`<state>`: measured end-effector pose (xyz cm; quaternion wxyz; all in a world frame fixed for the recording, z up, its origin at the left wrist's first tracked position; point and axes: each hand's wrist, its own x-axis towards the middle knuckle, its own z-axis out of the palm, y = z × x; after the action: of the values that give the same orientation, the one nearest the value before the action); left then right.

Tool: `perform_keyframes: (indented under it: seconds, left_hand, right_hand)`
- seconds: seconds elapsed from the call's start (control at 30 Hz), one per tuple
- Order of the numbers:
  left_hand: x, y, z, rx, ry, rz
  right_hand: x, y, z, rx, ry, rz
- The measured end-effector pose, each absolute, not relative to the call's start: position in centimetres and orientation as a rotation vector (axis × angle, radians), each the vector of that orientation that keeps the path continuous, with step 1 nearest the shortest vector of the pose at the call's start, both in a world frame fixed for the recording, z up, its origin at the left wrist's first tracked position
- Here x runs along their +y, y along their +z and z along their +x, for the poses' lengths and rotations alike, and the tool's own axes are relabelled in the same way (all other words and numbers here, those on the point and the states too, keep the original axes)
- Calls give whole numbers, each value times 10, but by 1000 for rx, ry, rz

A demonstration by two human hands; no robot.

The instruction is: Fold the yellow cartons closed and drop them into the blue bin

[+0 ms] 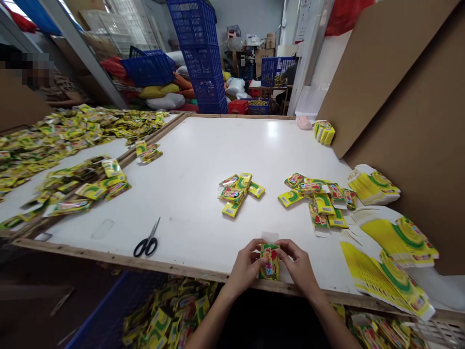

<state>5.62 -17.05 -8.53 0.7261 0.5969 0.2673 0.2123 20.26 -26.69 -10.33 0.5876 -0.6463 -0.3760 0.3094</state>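
Between my two hands, at the table's front edge, is a small yellow and green printed carton (pixel 269 264) with its white top flap raised. My left hand (pixel 247 264) grips its left side, thumb across the printed front. On the right side, my right hand (pixel 296 261) holds the same carton near the top with thumb and fingers. A small pile of filled packets (pixel 238 191) lies beyond my hands. Further right is a looser heap of cartons (pixel 323 201), some with open flaps. Fanned stacks of flat yellow cartons (pixel 395 237) lie at the right.
Black-handled scissors (pixel 147 242) lie on the white table (pixel 196 194) at left. Heaps of packets (pixel 90 128) cover the left side. Cardboard sheets (pixel 410 121) stand at right. Below the edge is a blue crate (pixel 105 310) with packets. Blue crates (pixel 201 53) are stacked behind; a person sits far left.
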Motion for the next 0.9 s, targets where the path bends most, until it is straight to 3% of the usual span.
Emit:
perform_keyframes:
  seconds: [0.9]
  left_hand:
    - [-168, -78, 83, 816, 713, 1405]
  right_hand:
    - [-251, -87, 199, -898, 536, -1622]
